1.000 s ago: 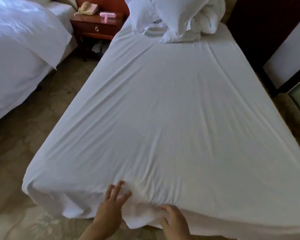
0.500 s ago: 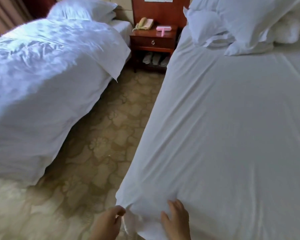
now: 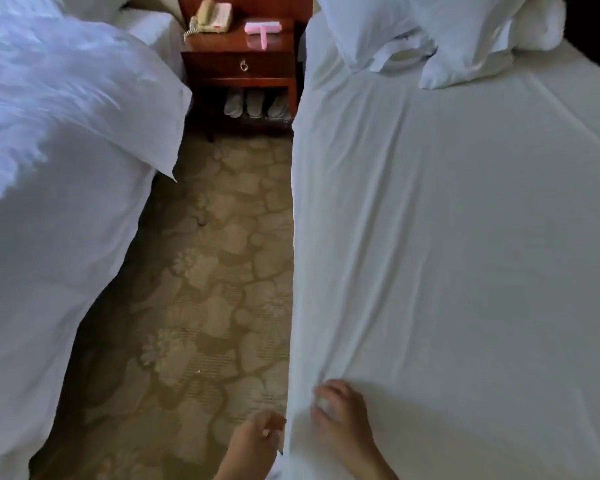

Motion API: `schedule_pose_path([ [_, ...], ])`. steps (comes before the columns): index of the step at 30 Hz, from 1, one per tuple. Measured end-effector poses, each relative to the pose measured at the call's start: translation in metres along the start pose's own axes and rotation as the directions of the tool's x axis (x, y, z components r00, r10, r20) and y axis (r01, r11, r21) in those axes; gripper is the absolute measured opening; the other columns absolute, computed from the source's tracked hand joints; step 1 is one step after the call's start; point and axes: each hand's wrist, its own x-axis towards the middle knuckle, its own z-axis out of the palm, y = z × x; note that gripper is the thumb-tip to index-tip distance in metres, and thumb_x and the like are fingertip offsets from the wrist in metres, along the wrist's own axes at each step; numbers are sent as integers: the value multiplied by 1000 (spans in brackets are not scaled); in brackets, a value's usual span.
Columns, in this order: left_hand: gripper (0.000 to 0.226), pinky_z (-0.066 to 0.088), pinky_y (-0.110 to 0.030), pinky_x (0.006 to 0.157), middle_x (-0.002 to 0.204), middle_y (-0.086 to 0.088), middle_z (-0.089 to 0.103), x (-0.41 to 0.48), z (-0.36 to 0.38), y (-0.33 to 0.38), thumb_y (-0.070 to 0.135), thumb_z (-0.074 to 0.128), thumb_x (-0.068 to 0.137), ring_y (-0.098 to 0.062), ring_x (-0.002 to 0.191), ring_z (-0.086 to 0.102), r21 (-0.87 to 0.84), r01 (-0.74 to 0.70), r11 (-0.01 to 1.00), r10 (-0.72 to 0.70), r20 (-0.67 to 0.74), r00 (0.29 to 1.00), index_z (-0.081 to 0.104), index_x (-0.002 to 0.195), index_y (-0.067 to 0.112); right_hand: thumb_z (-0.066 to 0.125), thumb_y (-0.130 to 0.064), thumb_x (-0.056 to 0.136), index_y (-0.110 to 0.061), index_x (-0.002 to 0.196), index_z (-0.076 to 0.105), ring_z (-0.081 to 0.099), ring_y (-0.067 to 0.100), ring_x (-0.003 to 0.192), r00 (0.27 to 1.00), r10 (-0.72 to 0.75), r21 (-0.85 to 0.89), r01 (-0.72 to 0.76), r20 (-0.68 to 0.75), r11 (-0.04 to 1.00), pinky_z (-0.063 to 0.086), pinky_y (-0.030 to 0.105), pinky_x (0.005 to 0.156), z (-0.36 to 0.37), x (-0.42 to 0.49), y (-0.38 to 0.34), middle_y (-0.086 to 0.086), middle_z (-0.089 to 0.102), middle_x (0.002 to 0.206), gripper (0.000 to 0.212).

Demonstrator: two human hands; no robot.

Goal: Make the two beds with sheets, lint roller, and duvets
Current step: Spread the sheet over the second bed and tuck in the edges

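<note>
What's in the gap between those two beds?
In the head view, patterned carpet runs between them; at the far end stands a wooden nightstand carrying a phone and a pink lint roller.

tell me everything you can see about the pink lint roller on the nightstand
The lint roller is pale pink, seemingly plastic, and T-shaped: a wide head set crosswise and a slim handle pointing toward the camera. It lies flat on the right part of the dark wooden nightstand top, right of the beige telephone and apart from it. Only the nightstand touches it.
</note>
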Motion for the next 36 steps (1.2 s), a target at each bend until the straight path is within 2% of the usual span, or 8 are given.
schedule_pose_path([
  [4, 50, 39, -2, 68, 65, 31, 62, 52, -58, -4, 1, 55, 86, 16, 68, 57, -26, 40, 999, -40, 1, 999, 62, 61, 44, 62, -12, 88, -65, 78, 58, 54, -20, 85, 985, 34, 138, -59, 171, 989, 37, -1, 76, 22, 39, -40, -18, 63, 93, 54],
  [8, 34, 48, -20, 71, 65, 10, 64, 101, -112, -33, 6, 52, 80, -8, 70, 61, -53, 243, 969, -244, -20, 969, 62, 67, 36, 59, -7, 89, -39, 93, 59, 50, -14, 98, 990, 142, 230, -137, -4, 963, 40, 3, 73, 16, 89, -63, -42, 48, 108, 33],
  [12, 41, 55, -32, 70, 60, 9, 67, 184, -154, -56, -2, 53, 72, -22, 64, 65, -169, 336, 927, -342, -4, 940, 64, 48, 30, 59, -2, 88, -38, 95, 56, 54, 0, 94, 976, 161, 188, -132, -145, 973, 38, 6, 73, 9, 170, -93, -19, 60, 102, 36],
  [16, 22, 57, -29, 69, 70, -1, 71, 260, -216, -2, 10, 53, 72, -13, 60, 65, -211, 329, 920, -307, 133, 942, 69, 65, 24, 55, -4, 91, -25, 109, 57, 53, 12, 96, 954, 233, 237, -187, -189, 953, 36, 17, 77, -2, 270, -144, -6, 54, 113, 27],
  [21, 32, 33, -11, 31, 69, -8, 63, 364, -320, 59, -11, 42, 89, -18, 58, 56, -296, 312, 903, -286, 128, 950, 62, 72, 7, 54, -6, 92, -18, 111, 59, 54, 15, 95, 903, 403, 392, -319, -152, 863, 36, 20, 80, 8, 376, -207, -3, 58, 110, 23],
  [25, 33, 33, -13, 36, 72, -12, 62, 453, -388, 88, -11, 39, 91, -14, 46, 55, -293, 380, 877, -363, 113, 925, 60, 73, 6, 60, -11, 90, -25, 98, 60, 59, 16, 95, 857, 507, 512, -396, -93, 763, 38, 24, 78, 21, 436, -240, -4, 63, 101, 16],
  [31, 28, 30, -17, 46, 68, -4, 65, 616, -411, 205, 0, 39, 94, -16, 51, 58, -234, 423, 875, -394, 162, 905, 62, 81, 9, 57, 2, 90, -9, 106, 61, 57, 18, 76, 689, 723, 828, -433, 50, 356, 42, 28, 62, -8, 556, -238, 18, 59, 112, 19],
  [36, 20, 44, -32, 69, 85, -7, 66, 760, -400, 353, 9, 40, 98, -21, 75, 62, -410, 450, 793, -332, 329, 884, 59, 92, 9, 34, -10, 102, 2, 128, 41, 47, 35, 118, 717, 646, 933, -360, 264, 19, 35, 32, 65, -51, 671, -257, 12, 47, 122, 30],
])
